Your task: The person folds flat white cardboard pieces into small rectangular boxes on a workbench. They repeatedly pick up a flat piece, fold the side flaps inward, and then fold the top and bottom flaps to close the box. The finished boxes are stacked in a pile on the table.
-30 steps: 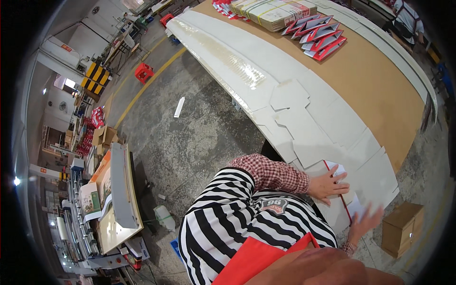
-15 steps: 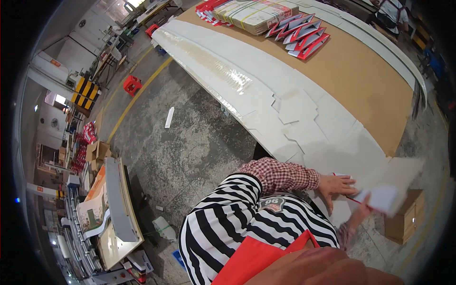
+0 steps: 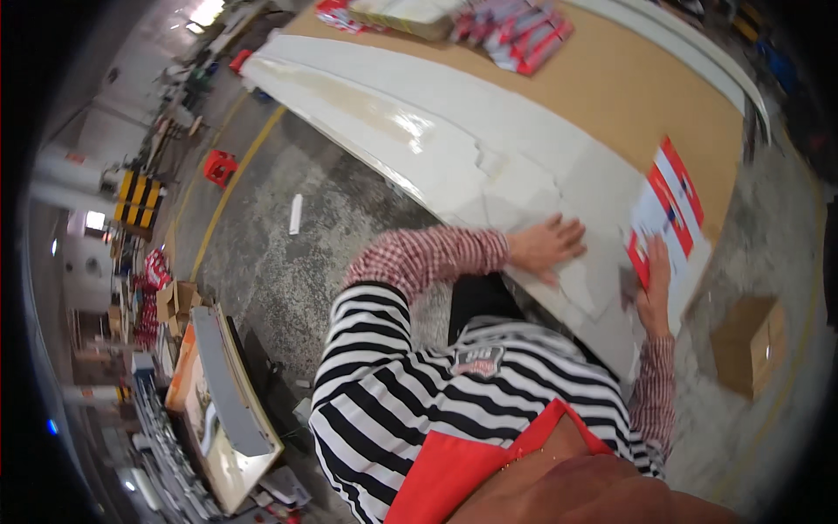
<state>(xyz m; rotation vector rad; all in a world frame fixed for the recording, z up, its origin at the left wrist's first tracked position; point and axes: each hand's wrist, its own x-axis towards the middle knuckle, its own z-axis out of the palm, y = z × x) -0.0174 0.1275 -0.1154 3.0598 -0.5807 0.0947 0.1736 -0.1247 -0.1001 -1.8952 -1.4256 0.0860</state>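
card (image 3: 672, 203) likely light, bendable, best edge-held: right hand (image 3: 655, 284), blurred, seemingly pinches its 6-o'clock end; left hand (image 3: 543, 248) fingers splayed, empty.

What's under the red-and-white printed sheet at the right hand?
Beside the sheet, flat brown board and flat white panels show. Anything directly underneath is covered, and I cannot tell whether the sheet touches them.

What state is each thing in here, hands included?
Left hand: open, fingers spread, nothing visible held
Right hand: fingers at the red-and-white printed sheet, grip unclear
Red-and-white printed sheet: printed face showing
White table covering: overlapping pieces, spread flat
Left cardboard box: flaps open
Red stool: standing on the floor
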